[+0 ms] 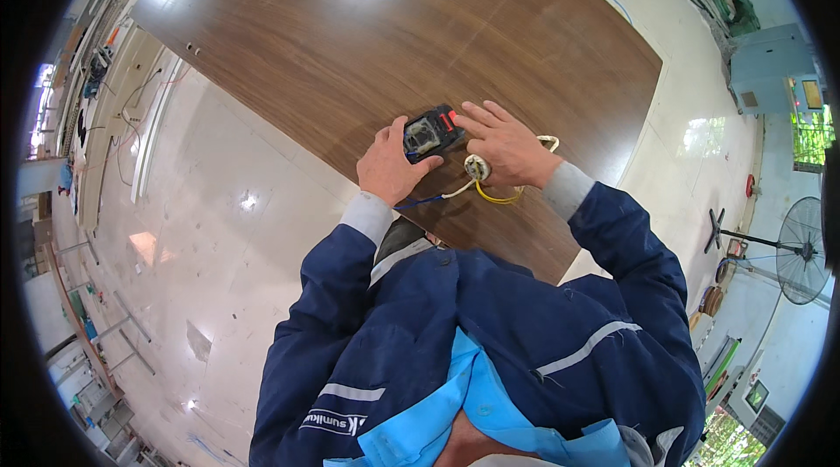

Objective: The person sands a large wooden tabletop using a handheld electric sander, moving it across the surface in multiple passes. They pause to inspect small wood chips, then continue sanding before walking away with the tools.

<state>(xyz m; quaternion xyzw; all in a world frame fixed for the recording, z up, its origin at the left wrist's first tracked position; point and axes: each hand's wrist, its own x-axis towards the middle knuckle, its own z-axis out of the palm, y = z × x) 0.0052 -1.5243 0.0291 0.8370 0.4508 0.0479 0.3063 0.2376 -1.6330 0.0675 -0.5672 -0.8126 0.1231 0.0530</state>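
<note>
My left hand [389, 164] is closed around the near left side of a small black box-shaped device [425, 138]. The device has a greyish see-through face and red parts at its right end. Over that end reaches my right hand [507, 145], its fingers stretched and apart, a fingertip at the red part. Just below that hand is a round, pale plug-like piece [477, 168]; whether the hand touches it cannot be made out. A yellow wire [497, 199] loops beside it, and a white wire runs left to a blue wire [420, 202].
The brown wood-grain table [394, 38] stretches away from me, its near edge close to my body. On the right stands a black fan [798, 250]. A long bench [114, 108] with tools and cables lies at the left, across the pale tiled floor [227, 204].
</note>
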